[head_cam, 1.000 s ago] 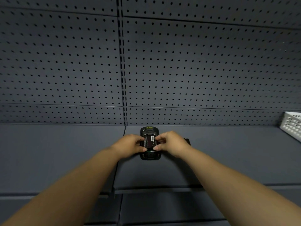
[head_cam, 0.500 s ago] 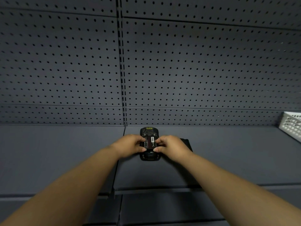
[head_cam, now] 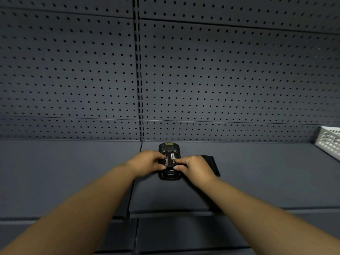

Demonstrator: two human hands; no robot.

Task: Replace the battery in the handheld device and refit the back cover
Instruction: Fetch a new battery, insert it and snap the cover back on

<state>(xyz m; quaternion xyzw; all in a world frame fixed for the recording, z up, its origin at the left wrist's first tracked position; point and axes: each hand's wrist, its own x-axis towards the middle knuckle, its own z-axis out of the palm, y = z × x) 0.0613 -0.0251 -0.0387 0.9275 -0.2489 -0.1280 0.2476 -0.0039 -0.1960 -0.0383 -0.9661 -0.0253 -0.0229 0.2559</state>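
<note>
Your left hand (head_cam: 147, 161) and right hand (head_cam: 193, 166) fingers pinch the battery (head_cam: 168, 160), likely light, stiff and slick, so grip its long edges.

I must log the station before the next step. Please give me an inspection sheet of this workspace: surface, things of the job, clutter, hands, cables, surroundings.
Surface: dark grey shelf, two panels meeting at a seam.
Job's things: handheld device lying back-up, compartment open; battery in it, label up; black back cover flat on the shelf, to the right, partly behind the right hand.
Clutter: white perforated basket at the far right edge.
Hands: left hand and right hand both with fingertips on the battery.
Cables: nothing seen.
Surroundings: dark pegboard back wall; another shelf below.
</note>
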